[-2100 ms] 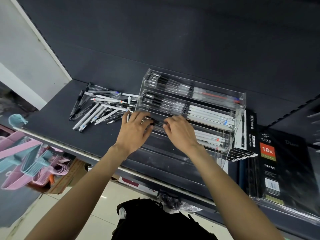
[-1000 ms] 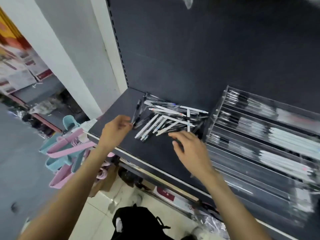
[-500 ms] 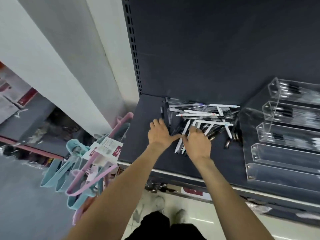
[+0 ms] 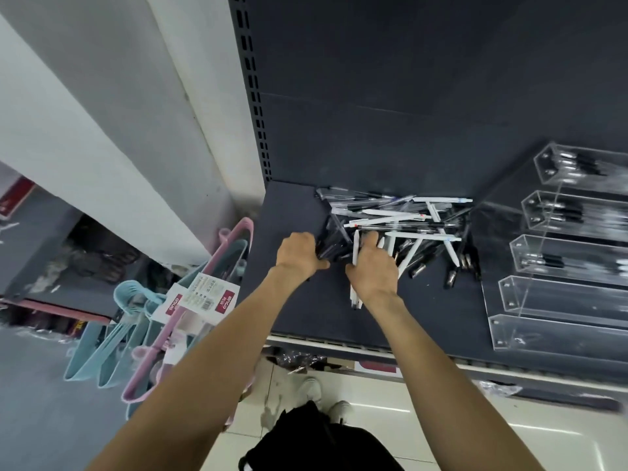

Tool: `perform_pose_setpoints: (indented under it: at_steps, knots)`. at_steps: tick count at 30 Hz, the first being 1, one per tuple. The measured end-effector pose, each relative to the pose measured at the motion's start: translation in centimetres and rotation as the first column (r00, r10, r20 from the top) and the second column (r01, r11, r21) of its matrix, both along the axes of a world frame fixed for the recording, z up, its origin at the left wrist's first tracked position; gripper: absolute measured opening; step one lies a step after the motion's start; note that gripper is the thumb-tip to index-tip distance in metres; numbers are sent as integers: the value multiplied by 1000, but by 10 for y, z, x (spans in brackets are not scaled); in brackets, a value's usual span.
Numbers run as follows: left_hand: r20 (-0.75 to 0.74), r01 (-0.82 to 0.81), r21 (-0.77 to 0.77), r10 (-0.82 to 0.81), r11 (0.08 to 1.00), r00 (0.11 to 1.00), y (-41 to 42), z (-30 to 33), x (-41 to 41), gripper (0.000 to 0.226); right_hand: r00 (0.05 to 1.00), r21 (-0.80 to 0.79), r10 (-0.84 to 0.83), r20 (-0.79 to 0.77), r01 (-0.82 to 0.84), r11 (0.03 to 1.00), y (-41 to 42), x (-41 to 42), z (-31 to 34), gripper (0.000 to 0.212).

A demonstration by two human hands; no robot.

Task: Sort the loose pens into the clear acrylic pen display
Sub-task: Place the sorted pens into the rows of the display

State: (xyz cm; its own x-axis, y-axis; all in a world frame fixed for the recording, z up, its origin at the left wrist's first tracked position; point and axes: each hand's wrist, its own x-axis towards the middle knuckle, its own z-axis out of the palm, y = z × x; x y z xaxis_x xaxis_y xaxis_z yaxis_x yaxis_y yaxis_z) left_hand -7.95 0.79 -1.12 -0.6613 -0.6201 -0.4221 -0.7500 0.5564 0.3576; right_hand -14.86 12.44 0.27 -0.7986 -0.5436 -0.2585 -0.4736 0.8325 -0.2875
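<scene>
A gathering step is judged to be in hand: loose pens are being collected from the pile before being carried over to the display. At the far left, beyond the shelf edge, a bundle of pink and pale blue plastic hangers point(image 4: 142, 321) is seen hanging with a paper label on it; it plays no part. On the dark, matt shelf point(image 4: 292, 212), the left hand point(image 4: 297, 254) is curled round a clutch of dark-barrelled pens point(image 4: 331, 246) at the left edge of the pile, with the thumb pointing inward. Just beside it, the right hand point(image 4: 372, 266) is laid over the near side of the pile with its fingers bent; a white pen point(image 4: 355, 266) runs beneath it, but whether that pen is actually pinched cannot be told. The pile of loose pens point(image 4: 407, 226) is spread to the right of the hands, slim straight barrels in white, black and clear plastic lying crossed over one another at many angles. Further right, the clear acrylic pen display point(image 4: 557, 266) is stood on the same shelf, a stepped set of glossy, hard-edged troughs; dark pens are seen in the upper tiers, while the lowest two appear bare. For the next move, the gathered pens would need to be aligned in parallel, sorted by kind, and laid lengthwise into a matching trough.
</scene>
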Motion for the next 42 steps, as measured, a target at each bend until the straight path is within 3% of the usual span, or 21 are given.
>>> perform_pose_setpoints:
  at_steps: [5,9,13,18,22,26,30,34,40,42]
  knots:
    - [14,161,-10,-161,987,987,-7,-3,1,32,984,-177,-89,155,116,977,2,-2,-2,44]
    - [-35,185,203,-181,962,983,-12,2,5,21,926,-297,-155,344,263,918,7,-5,-10,42]
    - [-108,33,570,36,821,994,-10,6,17,20,855,-381,-187,484,399,834,11,-4,-7,39]
    - [-155,-82,765,306,639,939,2,11,29,18,809,-445,-200,552,489,750,17,3,-3,48]
    - [-153,-101,812,376,575,914,14,9,41,19,712,-425,-221,666,606,672,21,5,-2,50]
    - [-172,-95,832,418,546,892,25,7,50,19,677,-393,-223,701,628,672,25,5,-5,30]
    - [-249,-51,790,395,611,884,35,8,52,17,674,-385,-219,705,624,680,26,7,-5,23]
    - [-370,12,714,362,700,856,47,14,54,17,680,-408,-207,704,625,665,31,8,3,31]
    - [-431,91,723,345,684,833,56,26,55,19,503,-431,16,864,723,540,42,3,30,21]
    - [-434,112,734,336,670,836,58,31,53,17,492,-449,65,868,725,522,46,1,36,19]
